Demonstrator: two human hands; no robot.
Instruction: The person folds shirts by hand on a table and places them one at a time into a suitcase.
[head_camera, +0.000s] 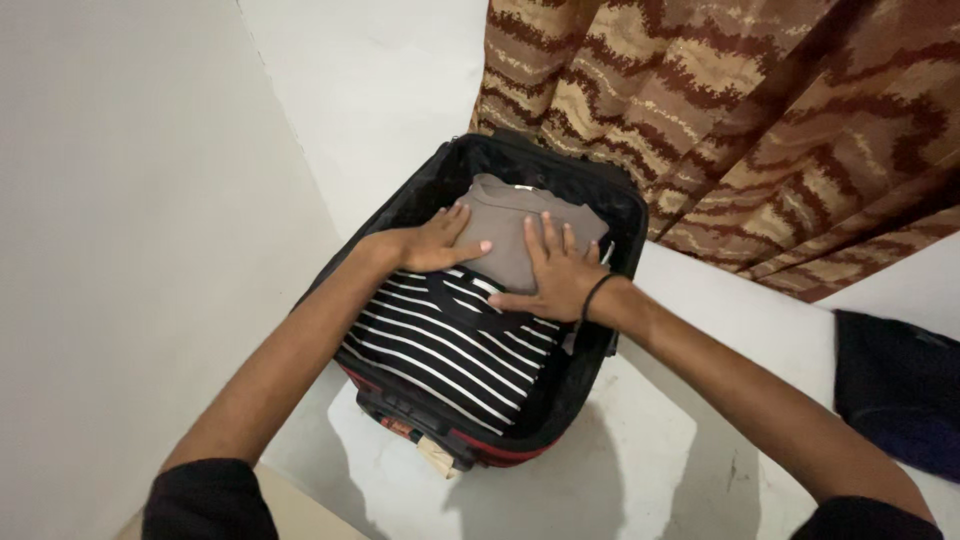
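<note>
Both hands, the left hand (440, 243) and the right hand (556, 275), lie flat with fingers spread (gripping nothing), pressing a folded grey-brown garment (520, 225) onto a black-and-white striped garment (445, 345) inside the open black suitcase (625, 215), apparently flattening the stack.

Both hands flat on folded taupe garment (520, 235) inside open black suitcase (628, 215): left hand (437, 243), right hand (556, 272). Black-and-white striped garment (450, 345) beneath. Brown patterned curtain (760, 120) behind, dark cloth (895, 385) at right.
</note>
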